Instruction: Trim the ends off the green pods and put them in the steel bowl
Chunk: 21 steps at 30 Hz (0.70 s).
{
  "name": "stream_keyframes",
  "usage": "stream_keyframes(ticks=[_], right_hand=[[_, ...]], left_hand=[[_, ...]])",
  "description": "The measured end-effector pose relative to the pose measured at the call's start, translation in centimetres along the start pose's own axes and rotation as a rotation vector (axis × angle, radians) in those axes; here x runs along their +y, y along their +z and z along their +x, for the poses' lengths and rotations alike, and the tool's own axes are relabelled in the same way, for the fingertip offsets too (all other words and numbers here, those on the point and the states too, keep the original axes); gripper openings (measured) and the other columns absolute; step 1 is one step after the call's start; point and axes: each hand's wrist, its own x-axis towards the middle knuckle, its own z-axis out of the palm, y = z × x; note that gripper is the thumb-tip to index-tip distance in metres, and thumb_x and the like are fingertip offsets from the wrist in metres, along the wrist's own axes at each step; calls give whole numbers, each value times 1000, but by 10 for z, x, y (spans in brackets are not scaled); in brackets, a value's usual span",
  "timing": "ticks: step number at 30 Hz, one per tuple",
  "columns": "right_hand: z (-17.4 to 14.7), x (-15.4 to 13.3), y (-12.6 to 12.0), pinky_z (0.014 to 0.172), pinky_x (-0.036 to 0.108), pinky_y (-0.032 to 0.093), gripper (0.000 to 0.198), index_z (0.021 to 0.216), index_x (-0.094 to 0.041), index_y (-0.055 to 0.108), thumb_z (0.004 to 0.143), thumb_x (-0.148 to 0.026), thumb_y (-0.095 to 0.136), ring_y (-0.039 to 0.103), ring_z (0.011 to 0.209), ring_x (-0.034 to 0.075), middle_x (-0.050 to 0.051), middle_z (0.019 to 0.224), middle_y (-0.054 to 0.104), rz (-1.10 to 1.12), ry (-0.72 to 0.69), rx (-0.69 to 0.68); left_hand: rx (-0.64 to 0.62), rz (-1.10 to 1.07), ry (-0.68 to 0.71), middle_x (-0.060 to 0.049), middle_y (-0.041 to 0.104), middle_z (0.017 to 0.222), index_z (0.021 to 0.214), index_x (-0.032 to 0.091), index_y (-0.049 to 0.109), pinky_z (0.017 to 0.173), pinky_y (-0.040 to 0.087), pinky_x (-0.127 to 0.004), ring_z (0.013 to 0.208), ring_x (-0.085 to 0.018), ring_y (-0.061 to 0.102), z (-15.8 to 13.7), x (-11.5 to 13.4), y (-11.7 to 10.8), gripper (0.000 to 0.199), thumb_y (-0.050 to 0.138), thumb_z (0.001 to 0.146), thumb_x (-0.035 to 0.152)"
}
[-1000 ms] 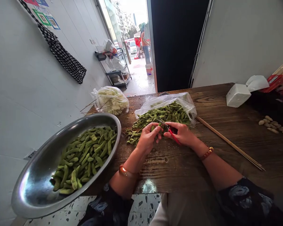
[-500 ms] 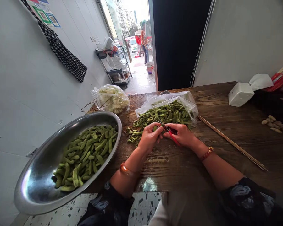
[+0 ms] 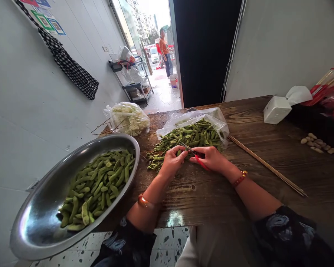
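Note:
My left hand [image 3: 172, 160] pinches a green edamame pod [image 3: 179, 152] between thumb and fingers. Close beside it, my right hand [image 3: 210, 158] is closed round red-handled scissors [image 3: 200, 162], whose metal blades point left toward that pod. Just beyond both hands lies a heap of edamame pods [image 3: 193, 134], part of it inside a clear plastic bag [image 3: 215, 116]. Trimmed pods fill part of a large steel bowl [image 3: 35, 230] to my left. Fingers hide much of the held pod and of the scissor handles.
A bag of cauliflower [image 3: 132, 116] sits behind the bowl. Thin wooden skewers [image 3: 267, 165] lie right of my right hand on the dark wooden table [image 3: 211, 202]. Farther right are a tissue pack [image 3: 277, 109] and several peanuts [image 3: 317, 142]. A person [image 3: 164, 50] stands outside the doorway.
The whole view has shifted slightly, with things appearing a little farther left. Both hands keep their hold on the pod and scissors; the person outside has turned or shifted an arm.

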Motion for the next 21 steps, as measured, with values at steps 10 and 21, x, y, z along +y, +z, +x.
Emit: stream_keyframes(ticks=[10, 21], right_hand=[[2, 6, 2, 58, 25, 42, 48, 109, -15, 69, 79, -52, 63, 54, 61, 13, 1, 72, 66, 35, 39, 95], [-1, 3, 6, 67, 30, 50, 55, 117, -18, 65, 76, -54, 67, 61, 73, 18, 7, 93, 70, 11, -2, 107]], left_hand=[[27, -317, -66, 5, 53, 57, 80, 16, 54, 36, 25, -16, 43, -4, 39, 5, -3, -3, 33, 76, 67, 36], [29, -510, -134, 0, 60, 72, 83, 13, 57, 39, 30, -15, 50, -4, 46, 2, 2, -4, 36, 81, 61, 30]])
